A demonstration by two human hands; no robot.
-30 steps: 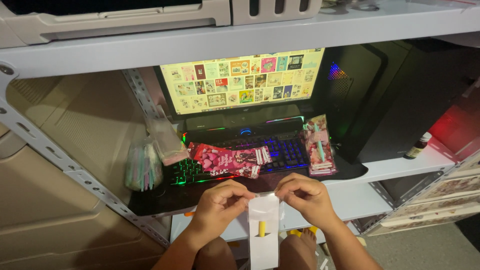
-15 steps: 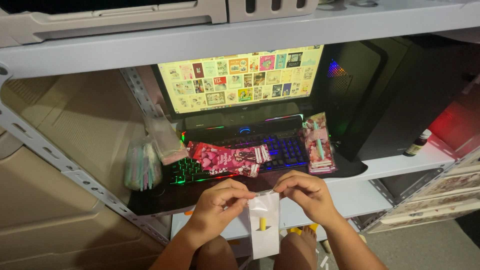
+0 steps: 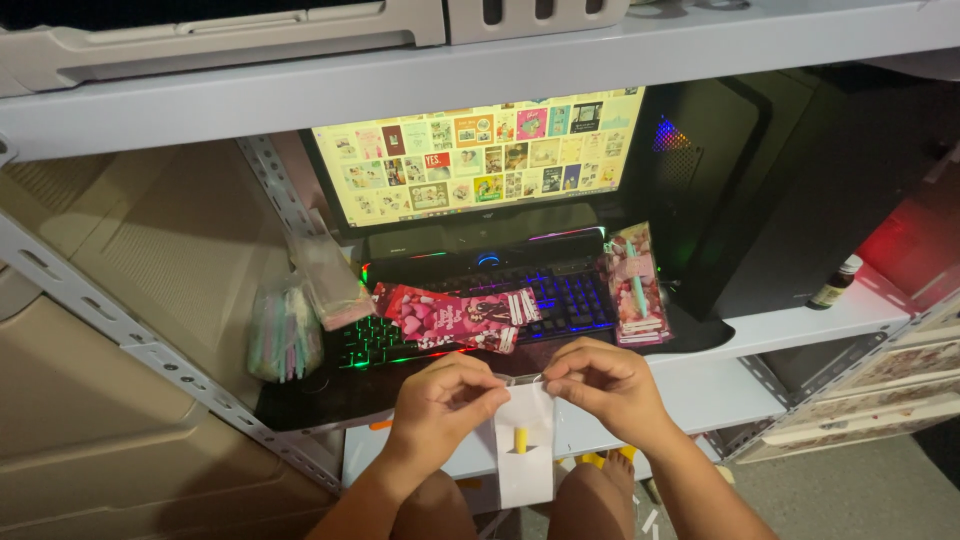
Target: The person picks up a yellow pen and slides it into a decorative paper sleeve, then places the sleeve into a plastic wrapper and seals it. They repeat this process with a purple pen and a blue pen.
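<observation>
While we hold a clear packet [image 3: 526, 440] with a white card and small yellow piece low in the frame's centre, our left hand [image 3: 443, 402] and right hand [image 3: 600, 385] pinch its top corners with fingers together, just below the glowing keyboard [image 3: 560, 305] and red-pink packets [image 3: 455, 320].

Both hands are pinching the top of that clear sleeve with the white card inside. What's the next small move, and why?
Probably press the flap flat along the top edge. The left hand and right hand pinch the clear plastic sleeve at its top corners, and the white card with a yellow piece hangs fully inside.
</observation>
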